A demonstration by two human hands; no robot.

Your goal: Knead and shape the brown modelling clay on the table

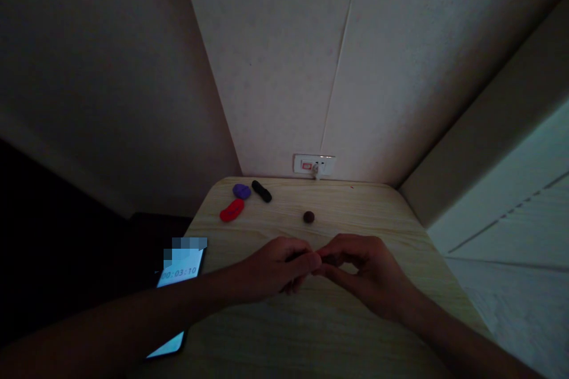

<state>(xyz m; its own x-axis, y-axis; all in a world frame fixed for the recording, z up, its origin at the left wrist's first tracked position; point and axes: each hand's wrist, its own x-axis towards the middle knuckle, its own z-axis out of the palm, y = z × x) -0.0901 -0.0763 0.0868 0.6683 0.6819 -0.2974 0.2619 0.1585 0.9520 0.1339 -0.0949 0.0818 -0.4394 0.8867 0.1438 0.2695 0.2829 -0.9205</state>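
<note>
My left hand (280, 266) and my right hand (360, 272) meet over the middle of a light wooden table (355, 207), fingertips pinched together on a small dark piece (316, 260) that is mostly hidden between them. A small dark brown ball (309, 217) lies on the table just beyond my hands. Farther back on the left lie a red lump (232, 210), a purple lump (241, 190) and a black roll (262, 191), apparently modelling clay.
A lit phone (180, 290) showing a timer lies at the table's left edge, partly under my left forearm. A wall socket with a plug (313, 164) sits at the back. Walls close in behind and to the left; a pale surface lies to the right.
</note>
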